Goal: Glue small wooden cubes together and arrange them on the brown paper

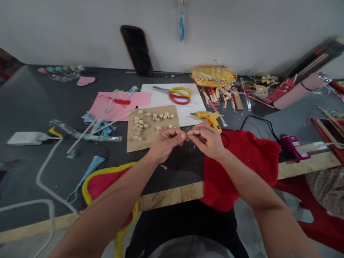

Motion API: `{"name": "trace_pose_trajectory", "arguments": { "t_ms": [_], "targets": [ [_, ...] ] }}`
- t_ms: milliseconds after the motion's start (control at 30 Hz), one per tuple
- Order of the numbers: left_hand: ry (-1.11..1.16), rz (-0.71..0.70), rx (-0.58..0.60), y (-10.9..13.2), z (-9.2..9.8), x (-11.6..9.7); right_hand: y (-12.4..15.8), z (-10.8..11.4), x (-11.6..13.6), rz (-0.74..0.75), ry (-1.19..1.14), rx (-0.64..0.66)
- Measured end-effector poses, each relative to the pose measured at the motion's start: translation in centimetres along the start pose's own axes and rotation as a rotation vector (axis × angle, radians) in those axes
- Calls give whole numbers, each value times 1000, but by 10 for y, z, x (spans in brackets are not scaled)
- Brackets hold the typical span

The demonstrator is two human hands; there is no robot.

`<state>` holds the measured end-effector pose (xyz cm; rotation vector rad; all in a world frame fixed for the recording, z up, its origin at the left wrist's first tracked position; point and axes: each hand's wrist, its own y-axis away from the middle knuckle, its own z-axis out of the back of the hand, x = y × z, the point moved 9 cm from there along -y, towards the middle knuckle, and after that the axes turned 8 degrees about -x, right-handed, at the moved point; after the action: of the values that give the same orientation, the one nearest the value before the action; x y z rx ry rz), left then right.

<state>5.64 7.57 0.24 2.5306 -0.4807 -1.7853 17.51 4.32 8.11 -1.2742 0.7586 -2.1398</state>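
1. My left hand (167,142) and right hand (209,142) pinch closed, fingertips meeting around a tiny piece (187,136); its direction and long axis are too small to tell;
2. just beyond my grip, the glue gun (205,115) lies crosswise, nozzle pointing left;
3. left of my grip, cardboard (147,140) bears pale clusters (139,122).

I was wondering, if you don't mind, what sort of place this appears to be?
It is probably a small handicraft workspace: a yellow glue gun, scissors and small pale pieces set out on brown cardboard share the dark tabletop.
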Motion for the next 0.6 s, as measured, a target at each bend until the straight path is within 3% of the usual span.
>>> {"name": "trace_pose_trajectory", "arguments": {
  "t_ms": [300,600],
  "targets": [
    [-9,-20,-2,0,2,2,1,-3,0,25,-2,7],
    [28,9,11,-1,0,3,1,2,-7,-42,-96,-45]
  ]
}}
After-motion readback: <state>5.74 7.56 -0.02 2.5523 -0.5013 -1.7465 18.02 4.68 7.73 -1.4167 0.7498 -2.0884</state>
